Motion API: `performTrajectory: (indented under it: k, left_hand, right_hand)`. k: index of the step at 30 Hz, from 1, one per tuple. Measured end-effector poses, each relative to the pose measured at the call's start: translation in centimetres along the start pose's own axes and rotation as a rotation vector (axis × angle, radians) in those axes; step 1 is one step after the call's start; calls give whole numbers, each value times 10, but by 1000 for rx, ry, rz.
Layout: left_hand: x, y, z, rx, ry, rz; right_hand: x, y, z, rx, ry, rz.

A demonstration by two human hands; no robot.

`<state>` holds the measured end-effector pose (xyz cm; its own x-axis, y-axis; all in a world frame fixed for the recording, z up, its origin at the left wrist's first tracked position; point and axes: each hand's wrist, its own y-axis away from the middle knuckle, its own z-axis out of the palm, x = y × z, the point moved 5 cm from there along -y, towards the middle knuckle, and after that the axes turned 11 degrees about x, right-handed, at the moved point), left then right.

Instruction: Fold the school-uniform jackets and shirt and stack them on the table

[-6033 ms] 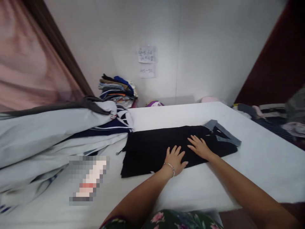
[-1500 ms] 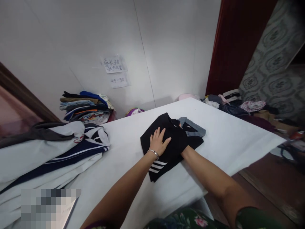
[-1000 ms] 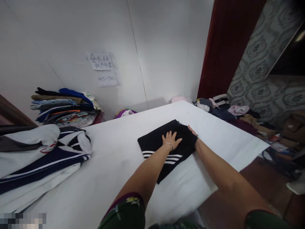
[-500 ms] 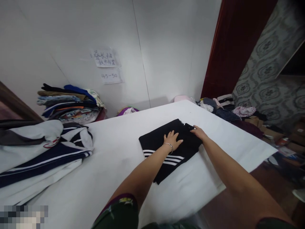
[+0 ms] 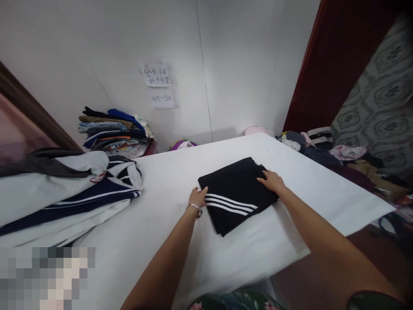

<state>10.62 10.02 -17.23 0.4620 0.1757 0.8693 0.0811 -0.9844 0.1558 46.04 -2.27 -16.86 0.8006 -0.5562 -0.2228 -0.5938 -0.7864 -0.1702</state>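
A folded black garment (image 5: 237,185) with white stripes across one corner lies flat on the white table (image 5: 155,228). At its left edge is my left hand (image 5: 197,198), wearing a bracelet; the thumb is on top of the cloth and the hand is closed on that edge. My right hand (image 5: 272,181) grips the far right edge, near a small shiny detail at the neckline or zip. Some fingers of both hands are hidden by the cloth or the hands themselves.
Loose white, grey and navy clothes (image 5: 74,189) lie on the table's left. Behind them rises a stack of folded clothes (image 5: 112,131). Other garments (image 5: 322,148) are heaped beyond the right edge. Two handwritten paper sheets (image 5: 161,86) hang on the wall. A blurred patch covers the lower left corner.
My left hand has left the middle of the garment for its left edge. My right hand stays at the right edge, its fingers further onto the cloth. The view has turned slightly left.
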Motion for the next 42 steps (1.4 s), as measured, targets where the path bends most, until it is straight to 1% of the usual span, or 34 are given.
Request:
performTrajectory:
  k: [3, 4, 6, 8, 9, 11, 13, 14, 15, 17, 19, 21, 23, 26, 28, 29, 30, 31, 34, 36, 38, 40, 42]
  left_hand:
    - [-1, 6, 17, -108, 66, -63]
    - [1, 8, 21, -124, 91, -68]
    - [8, 8, 25, -118, 141, -54]
    - [15, 4, 17, -73, 191, -21]
    - [18, 0, 8, -46, 212, -3]
    - [19, -12, -17, 9, 234, 22]
    - [11, -25, -47, 50, 223, 25]
    - [4, -31, -62, 63, 205, 15]
    - [-4, -35, -75, 75, 181, 0]
    - [-23, -41, -97, 99, 124, -36]
    - [-38, -42, -110, 135, 72, -51]
    - [-48, -38, -117, 164, 36, -41]
    - [-55, -31, -120, 170, 12, -23]
    - [-63, -19, -120, 142, -12, 3]
    - [-66, -12, -118, 131, -30, 23]
    - [-67, -10, -117, 130, -48, 39]
    - [-67, -8, -116, 131, -81, 65]
    - [-67, -7, -114, 129, -129, 104]
    - [-62, -4, -108, 127, -321, 271]
    - [-59, -2, -105, 130, -414, 346]
    - [-57, 1, -106, 134, -473, 365]
    - [-51, 6, -107, 146, -531, 403]
    - [-42, 14, -107, 178, -593, 502]
  right_hand:
    - [8, 4, -4, 64, 51, 85]
    - [11, 5, -6, 71, 50, 118]
    - [12, 4, -9, 71, -1, 145]
    - [7, 4, -11, 65, -103, 130]
    - [3, 7, -10, 58, -173, 126]
    - [-10, 18, -4, 34, -347, 124]
    - [-29, 36, 4, 13, -500, 100]
    - [-39, 46, 9, 3, -538, 72]
    - [-49, 56, 12, -9, -540, 34]
    - [-66, 74, 17, -46, -458, -38]
    - [-76, 83, 16, -87, -314, -90]
    - [-86, 85, 7, -83, -182, -138]
    - [-103, 84, -9, -10, -137, -242]
    - [-144, 88, -31, 130, -242, -490]
    - [-169, 92, -33, 157, -304, -622]
    - [-176, 91, -28, 144, -306, -652]
    - [-179, 88, -19, 114, -285, -648]
    - [-177, 83, -9, 72, -246, -614]
    - [-150, 65, 27, -52, -109, -434]
    - [-132, 58, 40, -67, -71, -378]
    - [-126, 56, 44, -58, -70, -378]
    - [-129, 55, 42, -80, -70, -369]
    - [-136, 52, 36, -86, -58, -353]
